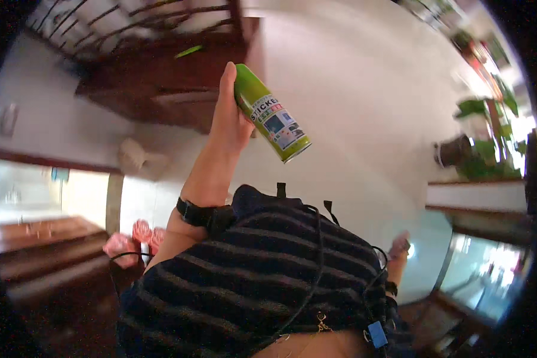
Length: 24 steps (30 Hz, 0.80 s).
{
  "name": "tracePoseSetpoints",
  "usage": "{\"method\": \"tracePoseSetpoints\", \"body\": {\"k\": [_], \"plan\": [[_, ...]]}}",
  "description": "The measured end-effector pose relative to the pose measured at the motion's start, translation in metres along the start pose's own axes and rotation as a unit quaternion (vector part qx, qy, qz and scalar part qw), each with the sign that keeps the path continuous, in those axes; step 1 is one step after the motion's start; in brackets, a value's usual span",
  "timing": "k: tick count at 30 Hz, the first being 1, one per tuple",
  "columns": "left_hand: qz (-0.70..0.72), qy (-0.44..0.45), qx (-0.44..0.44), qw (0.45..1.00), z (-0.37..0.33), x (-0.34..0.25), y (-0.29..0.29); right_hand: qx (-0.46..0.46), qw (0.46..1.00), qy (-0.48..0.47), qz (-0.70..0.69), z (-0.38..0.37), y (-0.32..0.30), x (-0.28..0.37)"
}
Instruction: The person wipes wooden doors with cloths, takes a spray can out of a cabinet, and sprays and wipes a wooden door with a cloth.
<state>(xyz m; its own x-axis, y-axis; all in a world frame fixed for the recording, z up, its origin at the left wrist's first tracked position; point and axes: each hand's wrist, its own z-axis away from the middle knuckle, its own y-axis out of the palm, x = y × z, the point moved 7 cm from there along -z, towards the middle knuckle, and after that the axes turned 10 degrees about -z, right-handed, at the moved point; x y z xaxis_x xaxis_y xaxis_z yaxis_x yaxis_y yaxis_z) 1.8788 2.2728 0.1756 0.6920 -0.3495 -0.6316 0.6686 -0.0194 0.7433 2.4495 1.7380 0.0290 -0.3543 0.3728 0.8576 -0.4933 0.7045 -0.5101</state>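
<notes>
My left hand [230, 113] is raised in front of me, its fingers closed around a green spray can [268, 113]. The can is tilted, its green cap end up at the left and its metal base down at the right. A label with small pictures faces me. Low at the right, beside my body, hangs my right hand [400, 246]. Blur smears its fingers, so I cannot tell what it holds, if anything. Black bands circle both forearms.
Ahead on the left stands a dark wooden bench [179, 71] with a small bright green object [188, 51] on it. A potted plant [453, 151] is at the right, above a glass-fronted cabinet [483, 274]. Pink rose-like shapes [140, 235] and brown wooden furniture [48, 238] lie lower left.
</notes>
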Motion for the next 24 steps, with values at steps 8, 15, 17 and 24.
{"method": "tracePoseSetpoints", "body": {"k": [8, 15, 17, 24], "plan": [[-0.048, -0.188, 0.238, 0.952, -0.044, 0.004, -0.055, -0.324, 0.927, 0.168, -0.089, 0.364, 0.121, 0.013], [-0.022, -0.316, 0.423, 0.849, -0.103, -0.012, -0.162, -0.340, 0.897, 0.132, -0.249, 0.524, 0.448, 0.117], [-0.061, -0.317, 0.457, 0.829, -0.118, -0.035, -0.209, -0.326, 0.869, 0.071, -0.365, 0.540, 0.519, 0.161], [-0.139, -0.415, 0.607, 0.663, -0.049, -0.094, -0.370, -0.279, 0.623, -0.128, -0.720, 0.686, 0.743, 0.293]]}}
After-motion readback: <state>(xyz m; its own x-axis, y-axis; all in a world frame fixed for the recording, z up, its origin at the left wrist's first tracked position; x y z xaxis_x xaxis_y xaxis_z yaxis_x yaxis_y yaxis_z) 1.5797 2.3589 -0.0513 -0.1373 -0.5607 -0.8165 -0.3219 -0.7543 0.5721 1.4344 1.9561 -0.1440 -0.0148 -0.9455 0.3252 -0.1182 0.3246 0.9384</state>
